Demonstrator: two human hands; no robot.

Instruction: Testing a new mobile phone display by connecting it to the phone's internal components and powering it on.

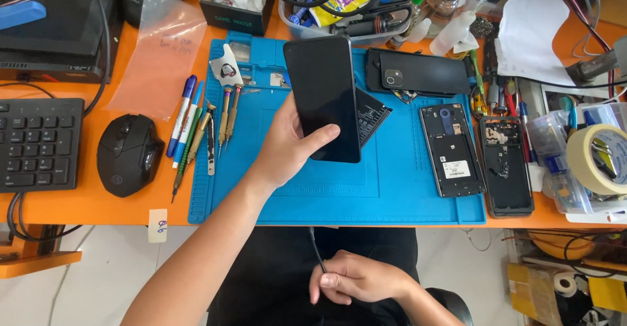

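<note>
My left hand (pixel 287 144) holds a black smartphone (pixel 323 94) upright above the blue repair mat (pixel 398 189), its dark screen facing me and my thumb across its lower edge. A flat black battery (pixel 372 114) lies on the mat just behind the phone. Down below the desk edge, over my lap, my right hand (pixel 356 279) is closed on a thin black cable (pixel 316 246) that rises from my fingers.
Two opened phone bodies (pixel 452 150) (pixel 506 166) and a black back cover (pixel 418 71) lie on the mat's right side. Screwdrivers and pens (pixel 202 130) line its left edge, beside a black mouse (pixel 129 154) and a keyboard (pixel 39 144). A masking tape roll (pixel 597 159) sits far right; cluttered bins stand behind.
</note>
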